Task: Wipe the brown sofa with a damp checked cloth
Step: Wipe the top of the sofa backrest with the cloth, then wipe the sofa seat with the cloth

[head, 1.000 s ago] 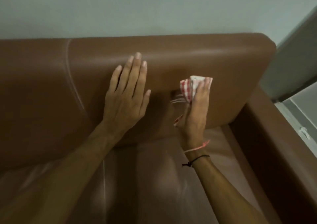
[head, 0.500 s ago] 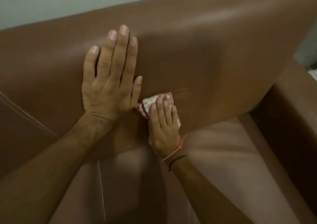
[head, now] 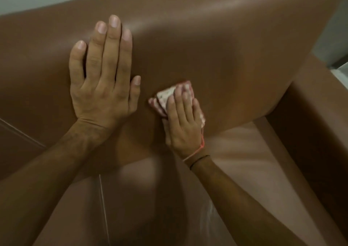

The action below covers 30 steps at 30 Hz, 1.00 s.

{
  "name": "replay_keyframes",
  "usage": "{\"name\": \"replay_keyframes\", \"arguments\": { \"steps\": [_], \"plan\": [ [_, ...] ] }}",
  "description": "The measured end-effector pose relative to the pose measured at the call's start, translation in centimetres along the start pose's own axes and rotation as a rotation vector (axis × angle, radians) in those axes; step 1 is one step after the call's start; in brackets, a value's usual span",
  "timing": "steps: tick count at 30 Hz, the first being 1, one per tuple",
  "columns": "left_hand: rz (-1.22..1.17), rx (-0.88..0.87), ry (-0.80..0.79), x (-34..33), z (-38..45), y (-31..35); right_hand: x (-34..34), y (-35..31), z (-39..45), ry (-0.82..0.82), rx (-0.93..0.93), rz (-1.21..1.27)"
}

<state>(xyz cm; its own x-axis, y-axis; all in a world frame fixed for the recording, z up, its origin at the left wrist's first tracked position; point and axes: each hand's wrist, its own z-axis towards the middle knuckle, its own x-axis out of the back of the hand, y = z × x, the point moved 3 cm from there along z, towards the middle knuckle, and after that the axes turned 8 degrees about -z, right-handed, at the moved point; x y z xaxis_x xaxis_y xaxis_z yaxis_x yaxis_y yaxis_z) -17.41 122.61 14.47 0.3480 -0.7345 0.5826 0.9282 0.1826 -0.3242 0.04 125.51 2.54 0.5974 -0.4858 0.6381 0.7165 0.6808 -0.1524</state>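
Against sofa back (head: 216, 44), right hand (head: 183, 125) pressing cloth (head: 165, 99) — left hand (head: 102, 84) flat

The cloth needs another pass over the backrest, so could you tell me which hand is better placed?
Right. The right hand already presses the cloth against the backrest; the left hand lies flat and empty beside it.

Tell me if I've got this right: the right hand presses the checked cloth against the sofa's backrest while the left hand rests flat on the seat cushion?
Not quite. The head view shows the left hand flat on the backrest, not the seat cushion. The right hand does press the checked cloth against the backrest.
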Motion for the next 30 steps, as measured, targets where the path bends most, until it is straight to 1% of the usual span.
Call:
{"name": "replay_keyframes", "arguments": {
  "steps": [3,5,6,9,10,11,12,13,14,15,16,17,18,19,22,23,24,25,26,28,29,30],
  "plan": [
    [0.001,0.003,-0.005,0.0,0.0,0.0,0.8,4.2,-4.2,-0.128,-0.044,-0.071],
    [0.020,-0.014,0.013,0.1,0.0,0.3,1.5,6.8,-3.6,-0.136,-0.040,-0.078],
    [0.033,-0.028,0.027,0.2,-0.1,0.3,1.6,7.1,-2.0,-0.093,-0.038,-0.056],
    [0.035,-0.029,0.033,0.2,0.1,0.4,0.9,5.1,4.2,0.148,-0.124,0.007],
    [0.025,-0.028,0.030,0.2,0.1,0.4,0.8,4.1,5.6,0.189,-0.153,0.008],
    [0.020,-0.028,0.029,0.3,0.0,0.5,0.7,3.3,6.2,0.196,-0.158,0.010],
    [0.025,-0.027,0.030,0.4,0.0,0.5,0.7,2.7,5.7,0.171,-0.112,0.004],
    [0.031,-0.025,0.028,0.5,-0.1,0.5,0.8,2.3,4.4,0.119,0.000,-0.011],
    [0.030,-0.018,0.019,0.5,-0.1,0.3,0.9,2.2,2.5,0.038,0.156,-0.028],
    [0.021,-0.010,0.007,0.5,-0.2,0.2,1.1,2.8,0.6,-0.043,0.312,-0.048],
    [0.019,-0.002,-0.003,0.6,-0.2,0.2,1.5,3.9,-0.8,-0.099,0.424,-0.077],
    [0.026,0.004,-0.012,0.7,-0.2,0.2,1.8,5.3,-1.5,-0.131,0.476,-0.108],
    [0.033,0.002,-0.015,0.7,-0.3,0.2,2.1,7.0,-1.8,-0.150,0.480,-0.135],
    [0.039,-0.009,-0.011,0.7,-0.3,0.4,2.5,8.7,-1.7,-0.153,0.442,-0.151],
    [0.070,-0.040,0.004,0.3,-0.1,0.4,3.5,10.6,1.2,-0.083,0.162,-0.117],
    [0.072,-0.040,0.000,0.2,-0.1,0.3,3.7,10.1,2.6,-0.053,0.077,-0.087],
    [0.073,-0.042,-0.007,0.2,0.0,0.3,3.7,9.0,3.8,-0.044,0.030,-0.046],
    [0.067,-0.034,-0.019,0.5,0.1,0.3,4.0,7.4,4.6,-0.065,0.034,0.006],
    [0.052,-0.024,-0.036,0.8,0.2,0.4,4.2,5.4,4.7,-0.110,0.082,0.059],
    [0.013,0.011,-0.082,1.6,0.1,0.5,5.3,1.7,3.0,-0.253,0.218,0.148],
    [-0.002,0.038,-0.099,1.8,0.3,0.7,5.9,0.5,1.7,-0.332,0.251,0.192],
    [-0.014,0.084,-0.109,2.2,0.3,1.3,6.8,-0.2,0.0,-0.415,0.243,0.229]
  ]
}}
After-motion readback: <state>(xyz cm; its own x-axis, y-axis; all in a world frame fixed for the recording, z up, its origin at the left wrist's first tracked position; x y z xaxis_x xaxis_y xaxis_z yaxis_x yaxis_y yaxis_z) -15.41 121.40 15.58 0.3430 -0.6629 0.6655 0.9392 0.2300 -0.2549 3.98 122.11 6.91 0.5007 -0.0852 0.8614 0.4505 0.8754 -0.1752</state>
